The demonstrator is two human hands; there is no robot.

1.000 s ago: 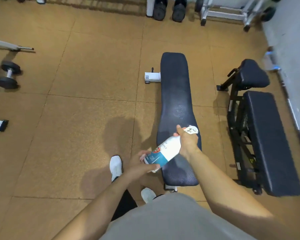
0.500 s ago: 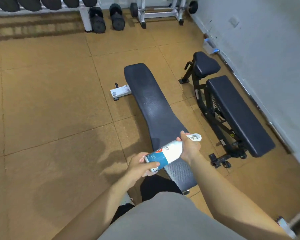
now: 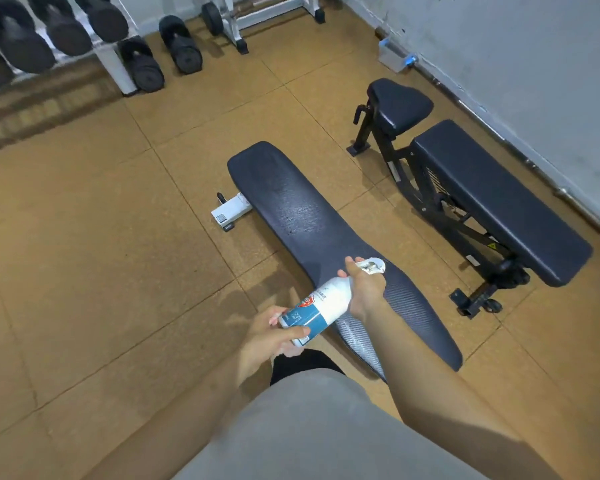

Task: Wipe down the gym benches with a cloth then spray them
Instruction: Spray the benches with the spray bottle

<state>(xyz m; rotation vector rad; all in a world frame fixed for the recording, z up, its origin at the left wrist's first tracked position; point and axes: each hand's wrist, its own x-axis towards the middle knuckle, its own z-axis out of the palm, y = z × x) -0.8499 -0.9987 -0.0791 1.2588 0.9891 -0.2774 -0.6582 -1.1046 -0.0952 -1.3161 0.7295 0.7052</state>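
A white spray bottle (image 3: 321, 306) with a blue label is held tilted over the near end of a long dark flat bench (image 3: 302, 220). My right hand (image 3: 362, 287) grips its neck just below the white spray head (image 3: 373, 265). My left hand (image 3: 274, 332) holds the bottle's base. A second dark bench (image 3: 492, 195) with a separate seat pad (image 3: 400, 103) on a black frame stands to the right near the wall. No cloth is visible.
A dumbbell rack (image 3: 49, 32) with several black dumbbells stands at the back left. A white metal frame (image 3: 257, 12) is at the back centre. The grey wall (image 3: 534, 64) runs along the right, with a barbell (image 3: 499, 133) lying at its foot. Brown floor tiles (image 3: 84, 254) spread to the left.
The view has swung, so both benches now lie diagonally and the dumbbell rack has come into sight. Both hands keep the same hold on the bottle over the flat bench.
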